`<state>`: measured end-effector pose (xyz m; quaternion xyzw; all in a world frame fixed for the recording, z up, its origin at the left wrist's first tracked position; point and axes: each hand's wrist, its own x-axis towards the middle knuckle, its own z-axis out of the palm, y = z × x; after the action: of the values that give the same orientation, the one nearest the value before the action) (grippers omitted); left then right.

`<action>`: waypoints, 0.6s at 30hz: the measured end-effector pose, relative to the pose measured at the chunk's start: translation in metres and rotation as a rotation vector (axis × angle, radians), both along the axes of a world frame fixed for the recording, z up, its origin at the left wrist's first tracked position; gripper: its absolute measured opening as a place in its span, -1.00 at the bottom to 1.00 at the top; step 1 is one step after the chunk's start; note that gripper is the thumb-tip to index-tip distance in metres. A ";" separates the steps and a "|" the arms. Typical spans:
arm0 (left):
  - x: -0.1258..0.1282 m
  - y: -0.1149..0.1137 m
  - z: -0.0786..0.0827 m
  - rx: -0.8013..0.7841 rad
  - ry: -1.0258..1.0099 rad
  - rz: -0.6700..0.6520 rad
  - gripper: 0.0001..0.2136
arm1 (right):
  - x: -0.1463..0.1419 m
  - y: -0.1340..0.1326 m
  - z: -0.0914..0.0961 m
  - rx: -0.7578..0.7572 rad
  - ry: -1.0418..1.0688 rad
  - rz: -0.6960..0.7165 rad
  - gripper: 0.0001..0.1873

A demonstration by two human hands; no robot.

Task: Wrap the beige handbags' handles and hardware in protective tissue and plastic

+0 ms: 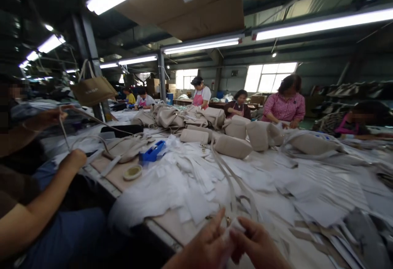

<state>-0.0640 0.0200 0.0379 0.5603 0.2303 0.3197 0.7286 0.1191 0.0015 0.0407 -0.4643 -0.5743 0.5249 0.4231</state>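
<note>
My left hand [206, 244] and my right hand [257, 244] meet at the bottom edge of the view. Both pinch a small white piece of paper or cloth [233, 227] between their fingertips. A beige strap with a metal ring [242, 198] lies on the table just beyond my fingers and runs up toward a beige bag [232, 146]. White paper and fabric scraps [184, 183] cover the table in front of me.
A person on my left [46, 195] pulls a cord by a beige bag piece [127, 148]. A blue tape dispenser [152, 152] and small round tin [133, 172] sit there. Beige bags [184, 117] are piled mid-table. Several workers stand at the far side.
</note>
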 end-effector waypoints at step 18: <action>-0.016 -0.030 0.020 0.355 0.561 0.166 -0.78 | 0.000 -0.022 0.025 -0.082 0.052 -0.076 -0.64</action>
<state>-0.0804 -0.0101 0.0582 0.7239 0.4073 0.2463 0.4994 0.1196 -0.0204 0.0659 -0.4888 -0.5233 0.5433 0.4381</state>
